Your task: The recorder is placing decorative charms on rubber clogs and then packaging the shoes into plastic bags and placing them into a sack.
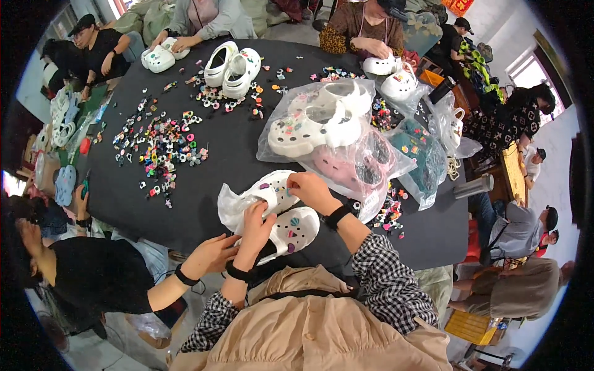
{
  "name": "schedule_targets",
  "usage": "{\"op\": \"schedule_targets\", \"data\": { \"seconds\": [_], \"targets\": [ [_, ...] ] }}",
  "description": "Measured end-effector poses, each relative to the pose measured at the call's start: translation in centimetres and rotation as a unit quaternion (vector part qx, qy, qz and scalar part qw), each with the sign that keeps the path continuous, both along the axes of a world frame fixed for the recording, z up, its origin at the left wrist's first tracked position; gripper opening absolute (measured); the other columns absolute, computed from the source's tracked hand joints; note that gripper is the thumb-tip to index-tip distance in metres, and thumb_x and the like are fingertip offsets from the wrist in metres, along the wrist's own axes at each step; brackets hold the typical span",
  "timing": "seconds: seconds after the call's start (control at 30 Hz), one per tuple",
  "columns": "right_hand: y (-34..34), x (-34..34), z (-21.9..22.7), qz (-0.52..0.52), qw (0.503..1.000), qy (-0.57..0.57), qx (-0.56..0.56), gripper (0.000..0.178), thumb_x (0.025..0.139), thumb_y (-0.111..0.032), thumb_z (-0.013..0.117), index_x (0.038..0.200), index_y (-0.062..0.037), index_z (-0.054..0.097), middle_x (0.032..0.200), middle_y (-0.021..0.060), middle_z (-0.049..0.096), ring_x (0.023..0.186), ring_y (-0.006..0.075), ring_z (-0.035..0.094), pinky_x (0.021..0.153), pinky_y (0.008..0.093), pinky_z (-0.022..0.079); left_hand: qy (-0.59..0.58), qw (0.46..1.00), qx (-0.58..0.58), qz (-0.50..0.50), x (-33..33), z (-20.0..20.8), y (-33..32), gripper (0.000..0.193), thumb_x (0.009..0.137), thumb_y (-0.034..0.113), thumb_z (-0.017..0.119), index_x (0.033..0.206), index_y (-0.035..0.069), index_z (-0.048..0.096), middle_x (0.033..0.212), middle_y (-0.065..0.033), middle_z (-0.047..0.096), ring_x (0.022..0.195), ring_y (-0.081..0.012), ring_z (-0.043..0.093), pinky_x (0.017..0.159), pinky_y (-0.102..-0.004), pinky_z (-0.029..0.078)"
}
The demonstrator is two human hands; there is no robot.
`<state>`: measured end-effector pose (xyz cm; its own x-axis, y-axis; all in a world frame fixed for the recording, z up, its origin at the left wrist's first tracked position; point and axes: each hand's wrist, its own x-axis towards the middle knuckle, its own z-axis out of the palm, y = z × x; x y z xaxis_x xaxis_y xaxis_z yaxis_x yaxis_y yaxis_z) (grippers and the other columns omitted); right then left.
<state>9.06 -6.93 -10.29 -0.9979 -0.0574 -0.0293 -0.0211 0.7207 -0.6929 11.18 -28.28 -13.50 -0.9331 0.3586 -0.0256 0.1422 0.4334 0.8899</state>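
Centre of the frame, just below the middle: a pair of white clogs (281, 213) lies on the black table (204, 204), partly on a clear plastic bag (230, 207). Small coloured charms already sit in the holes of both shoes.

Left hand (257, 226) is closed over the inner side of the upper clog, fingers wrapped round its edge, gripping it. Right hand (311, 188) rests on the top of the same clog, fingertips pinched together at a small teal charm (288, 192); whether the charm is held or only pressed I cannot tell. Both wrists carry black bands; sleeves are black-and-white check.

Lower left of the frame: another person's hand (213, 253) reaches in, close beside the left hand, by the bag's edge.

Upper left of centre: a wide scatter of loose charms (164, 148) on the table. Right of centre: bagged clogs, a white pair (315, 120), a pink pair (352, 164), a teal pair (421, 154). Top centre: an unbagged white pair (232, 65). Other people sit round the far edge
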Motion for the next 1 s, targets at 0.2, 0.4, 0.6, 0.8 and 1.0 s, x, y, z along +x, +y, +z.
{"op": "schedule_targets", "data": {
  "seconds": [0.2, 0.4, 0.6, 0.8, 1.0],
  "targets": [
    [1.1, -1.4, -0.9, 0.088, 0.989, 0.023, 0.114, 0.009, 0.070, -0.013, 0.068, 0.078, -0.0086, 0.068, 0.083, 0.0093, 0.066, 0.087, 0.0293, 0.061, 0.072, 0.0425, 0.050, -0.009, 1.000, 0.004, 0.015, -0.1, -0.2, 0.7, 0.035, 0.081, 0.014, 0.066, 0.111, -0.002, 0.058, 0.120, -0.0160, 0.053, 0.112, -0.0346, 0.045, 0.097, -0.0408, 0.037],
    [1.0, -1.9, -0.9, 0.147, 0.977, -0.015, 0.155, 0.009, 0.068, -0.015, 0.071, 0.076, -0.0114, 0.068, 0.084, 0.0078, 0.065, 0.088, 0.0276, 0.061, 0.075, 0.0414, 0.049, -0.038, 0.999, -0.009, 0.014, -0.6, 0.2, 0.9, 0.030, 0.080, 0.014, 0.066, 0.105, -0.002, 0.061, 0.117, -0.0136, 0.055, 0.110, -0.0338, 0.045, 0.096, -0.0401, 0.037],
    [0.7, -3.1, 0.7, 0.121, 0.961, -0.051, 0.241, 0.056, 0.061, -0.026, 0.080, 0.111, -0.0120, 0.057, 0.110, 0.0131, 0.060, 0.102, 0.0304, 0.057, 0.078, 0.0448, 0.047, -0.023, 0.999, 0.018, 0.032, -0.7, 0.5, 0.8, 0.028, 0.079, 0.013, 0.066, 0.102, -0.003, 0.062, 0.115, -0.0123, 0.057, 0.109, -0.0327, 0.046, 0.095, -0.0396, 0.037],
    [2.5, -4.2, -1.7, 0.143, 0.953, -0.241, 0.117, 0.107, 0.058, -0.032, 0.085, 0.142, -0.0048, 0.025, 0.128, 0.0246, 0.047, 0.114, 0.0423, 0.052, 0.093, 0.0468, 0.045, -0.099, 0.995, 0.028, -0.005, 0.7, 2.0, 0.5, 0.030, 0.082, 0.013, 0.067, 0.106, -0.003, 0.060, 0.121, -0.0097, 0.053, 0.116, -0.0270, 0.042, 0.099, -0.0331, 0.033],
    [1.6, -2.2, -0.4, 0.100, 0.965, -0.223, 0.094, 0.106, 0.065, -0.033, 0.079, 0.144, 0.0000, 0.017, 0.127, 0.0293, 0.046, 0.114, 0.0432, 0.051, 0.095, 0.0438, 0.043, -0.074, 0.997, 0.033, -0.006, 0.6, 1.8, 0.8, 0.029, 0.081, 0.014, 0.068, 0.104, -0.003, 0.060, 0.118, -0.0098, 0.053, 0.113, -0.0267, 0.043, 0.095, -0.0338, 0.036]
  ]
}}
